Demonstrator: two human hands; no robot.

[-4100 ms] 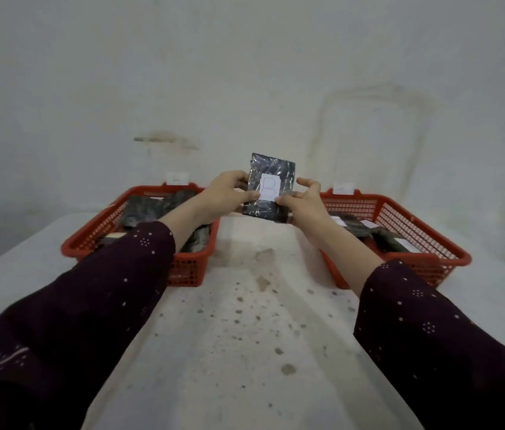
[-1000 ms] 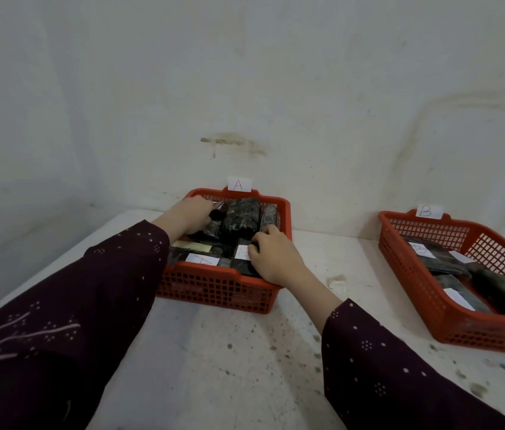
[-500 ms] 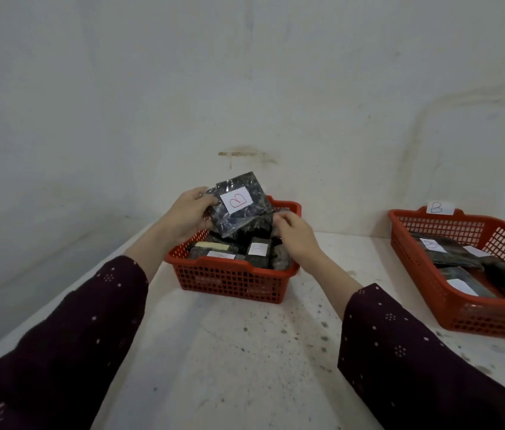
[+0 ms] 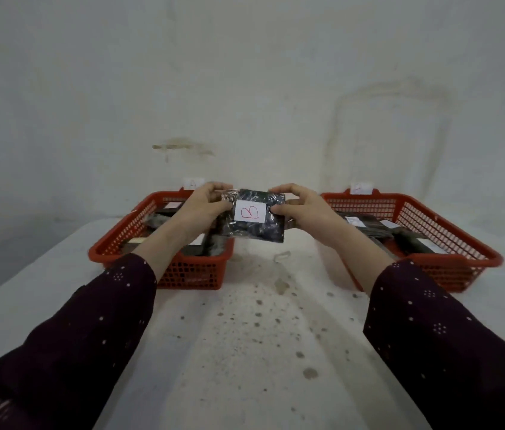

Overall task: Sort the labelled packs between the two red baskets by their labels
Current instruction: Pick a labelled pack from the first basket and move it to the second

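A dark shiny pack [image 4: 254, 229] with a white label bearing a red "B" is held up in the air between the two red baskets. My left hand [image 4: 203, 207] grips its left edge and my right hand [image 4: 299, 206] grips its right edge. The left basket [image 4: 111, 246], tagged "A" on its back rim, holds several dark packs partly hidden by my left forearm. The right basket [image 4: 462, 246], tagged "B", holds several labelled packs too.
Both baskets stand on a white, speckled table [image 4: 257, 336] against a white wall [image 4: 245, 88]. A strip of bare tabletop runs between the baskets toward me. The table's left edge drops off at the left.
Half a second ago my left hand alone lifted the B pack above the left basket. Now both hands hold it, shifted right to the gap between the baskets; the view has swung right.
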